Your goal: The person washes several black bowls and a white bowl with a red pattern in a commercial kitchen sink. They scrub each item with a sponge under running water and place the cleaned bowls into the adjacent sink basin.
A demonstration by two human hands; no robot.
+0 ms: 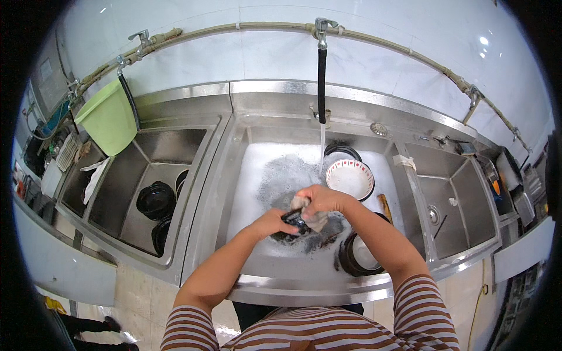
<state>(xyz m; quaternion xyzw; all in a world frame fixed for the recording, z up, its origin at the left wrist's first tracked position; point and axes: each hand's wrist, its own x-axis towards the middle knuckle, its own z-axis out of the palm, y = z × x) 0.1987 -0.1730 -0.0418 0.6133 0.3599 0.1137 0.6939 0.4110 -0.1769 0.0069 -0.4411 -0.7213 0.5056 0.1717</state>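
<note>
Over the soapy water of the middle steel sink (210, 193), my left hand (274, 223) grips a small black bowl (295, 219) by its side. My right hand (315, 201) holds a wet, pale cloth (317, 220) against the bowl. Water runs from a black hose (322, 87) just behind my hands. A white bowl with a red-patterned rim (350, 179) rests on dark bowls in the foam. Nearer my right forearm, a white bowl (364, 252) sits in a black one (350, 259). The lower edge of the held bowl is hidden by foam and fingers.
In the left sink stand several black bowls (156, 200), with a light green plastic bin (109, 118) behind. The right sink (465, 193) holds a thin dark stick (440, 226) near its drain. A folded cloth (404, 162) lies on the divider. Someone's dark-clad legs (88, 325) show at lower left.
</note>
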